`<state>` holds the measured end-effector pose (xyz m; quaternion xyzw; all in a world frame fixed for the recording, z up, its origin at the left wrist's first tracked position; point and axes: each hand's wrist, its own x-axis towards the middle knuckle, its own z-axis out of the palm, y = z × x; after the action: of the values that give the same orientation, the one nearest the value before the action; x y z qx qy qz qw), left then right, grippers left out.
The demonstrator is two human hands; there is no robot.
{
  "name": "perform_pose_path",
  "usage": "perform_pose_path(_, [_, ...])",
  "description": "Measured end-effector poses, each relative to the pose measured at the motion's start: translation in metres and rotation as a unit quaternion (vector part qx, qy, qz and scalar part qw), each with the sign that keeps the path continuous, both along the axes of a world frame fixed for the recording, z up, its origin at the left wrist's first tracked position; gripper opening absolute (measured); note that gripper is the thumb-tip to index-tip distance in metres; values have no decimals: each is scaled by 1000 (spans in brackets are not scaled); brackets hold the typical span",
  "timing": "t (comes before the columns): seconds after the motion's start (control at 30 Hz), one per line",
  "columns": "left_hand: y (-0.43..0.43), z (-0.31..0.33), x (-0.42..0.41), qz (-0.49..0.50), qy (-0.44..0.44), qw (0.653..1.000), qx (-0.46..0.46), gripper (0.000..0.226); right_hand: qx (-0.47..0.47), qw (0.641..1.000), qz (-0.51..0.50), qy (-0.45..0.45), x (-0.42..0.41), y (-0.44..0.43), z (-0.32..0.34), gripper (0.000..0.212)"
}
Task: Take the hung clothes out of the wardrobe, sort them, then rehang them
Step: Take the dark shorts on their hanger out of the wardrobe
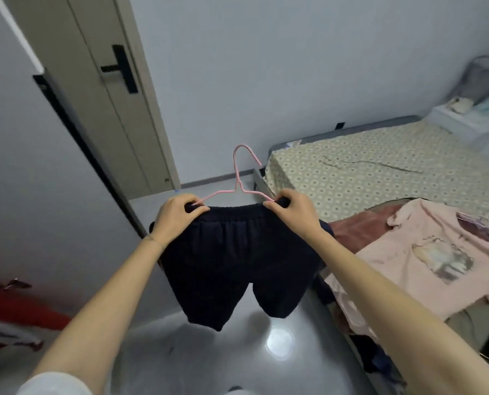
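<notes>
Navy shorts (232,260) pinched at both waistband corners: left hand (177,215) on one, right hand (291,212) on the other. Both closed tight on cloth, with the arm ends of the pink wire hanger (239,178) running in under the fingers. Held out in front at arm's length, over the grey floor (209,360), just beside the bed (366,172) edge. Hook up and free, on no rail.

Risks, judged from here:
- Looks kept on the hanger by elastic stretch plus the two pinches. Easing one pinch early would likely slip that corner off and dump the shorts on the floor.
- Thin wire, so probably prone to tipping and twisting under a one-sided hold.
- Open hook pointing toward the bed; possible snag on bedding or on the pink T-shirt (425,252) if carried low across.
- Cannot tell whether the hanger ends sit inside the waistband or behind it; hidden by fingers.

Look of the shorts: very dark navy, near black. Thick, soft-looking cloth, gathered elastic waist, no visible print. Two short legs hanging loose, the one on the left-hand side lower.
</notes>
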<state>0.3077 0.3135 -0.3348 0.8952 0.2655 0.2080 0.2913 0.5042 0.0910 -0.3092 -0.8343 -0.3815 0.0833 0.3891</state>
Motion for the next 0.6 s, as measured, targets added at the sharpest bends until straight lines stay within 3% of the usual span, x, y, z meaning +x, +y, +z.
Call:
perform_pose_path(0.2, [-65,6,126,-125,-17,992,-19,10,10,988,-148,37,70,-103,-3,32])
perform_pose_path(0.6, [-202,-2,367,-337,-36,940,-32,18,45,922,-381,52,179,-273,-12,33])
